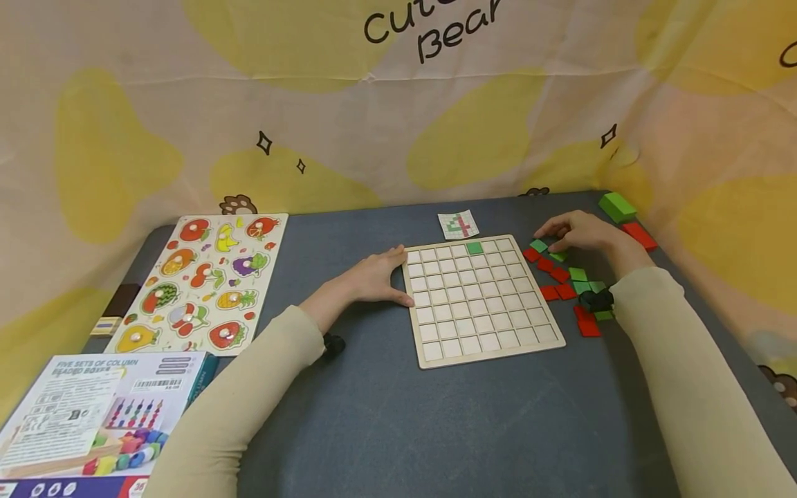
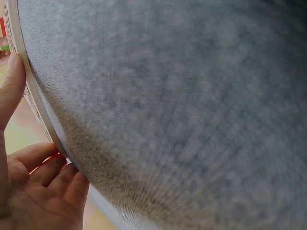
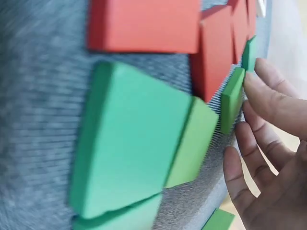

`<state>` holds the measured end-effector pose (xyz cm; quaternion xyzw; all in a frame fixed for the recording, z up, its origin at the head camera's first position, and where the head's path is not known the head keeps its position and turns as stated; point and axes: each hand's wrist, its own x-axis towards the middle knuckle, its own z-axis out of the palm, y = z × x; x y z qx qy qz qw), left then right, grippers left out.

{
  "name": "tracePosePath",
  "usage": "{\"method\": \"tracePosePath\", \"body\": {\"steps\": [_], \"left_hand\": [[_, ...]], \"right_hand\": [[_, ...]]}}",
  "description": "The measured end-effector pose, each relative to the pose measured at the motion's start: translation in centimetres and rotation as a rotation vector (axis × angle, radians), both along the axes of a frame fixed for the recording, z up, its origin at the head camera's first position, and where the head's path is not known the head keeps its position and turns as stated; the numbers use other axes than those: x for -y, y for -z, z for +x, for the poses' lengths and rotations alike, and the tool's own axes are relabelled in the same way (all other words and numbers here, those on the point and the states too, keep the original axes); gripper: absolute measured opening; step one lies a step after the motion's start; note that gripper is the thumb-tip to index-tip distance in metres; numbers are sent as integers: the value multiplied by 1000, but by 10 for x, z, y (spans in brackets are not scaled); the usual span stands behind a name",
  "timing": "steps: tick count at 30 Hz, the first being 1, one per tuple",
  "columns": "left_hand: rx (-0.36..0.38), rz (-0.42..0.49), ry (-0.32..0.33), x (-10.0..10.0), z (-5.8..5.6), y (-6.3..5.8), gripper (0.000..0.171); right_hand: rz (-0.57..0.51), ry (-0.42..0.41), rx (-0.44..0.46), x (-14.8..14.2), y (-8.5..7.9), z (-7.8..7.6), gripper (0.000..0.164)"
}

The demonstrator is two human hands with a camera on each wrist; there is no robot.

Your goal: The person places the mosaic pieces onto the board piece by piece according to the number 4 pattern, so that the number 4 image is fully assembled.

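Note:
A wooden grid board (image 1: 488, 353) with pale square cells lies on the dark table, one green tile (image 1: 475, 247) set in its top row. At the board's left edge my left hand (image 1: 376, 279) touches with thumb and fingertips spread apart; the left wrist view shows the thumb (image 2: 13, 86) against the rim. My right hand (image 1: 582, 232) hovers over loose tiles right of the board, its fingertips beside a green tile (image 1: 538, 245). Seen from the right wrist, the thumb (image 3: 273, 103) comes close to a green tile (image 3: 232, 99), and the fingers are loosely bent.
Several red tiles (image 1: 549, 292) and green tiles (image 1: 578, 274) lie near my right wrist. A small pattern card (image 1: 457, 225) sits behind the board. Green (image 1: 618, 206) and red (image 1: 639, 236) blocks stand at the right edge. Leftward are a fruit puzzle (image 1: 214, 290) and a boxed toy (image 1: 93, 415).

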<state>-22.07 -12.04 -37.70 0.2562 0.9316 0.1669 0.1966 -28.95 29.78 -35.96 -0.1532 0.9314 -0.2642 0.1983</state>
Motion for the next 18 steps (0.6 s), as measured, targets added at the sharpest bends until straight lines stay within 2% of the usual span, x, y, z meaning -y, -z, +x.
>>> {"method": "tracePosePath", "body": {"steps": [6,13,18], "left_hand": [[-3,-2,2,0,-1,2,108],[-10,0,4,-1,0,1,108],[-12,-3,2,-1,0,1,108]], "right_hand": [[59,9,-57,3,2,1,33],[91,96,-130,9,-1,2,22],[65,145,-201,21,-4,2,15]]}}
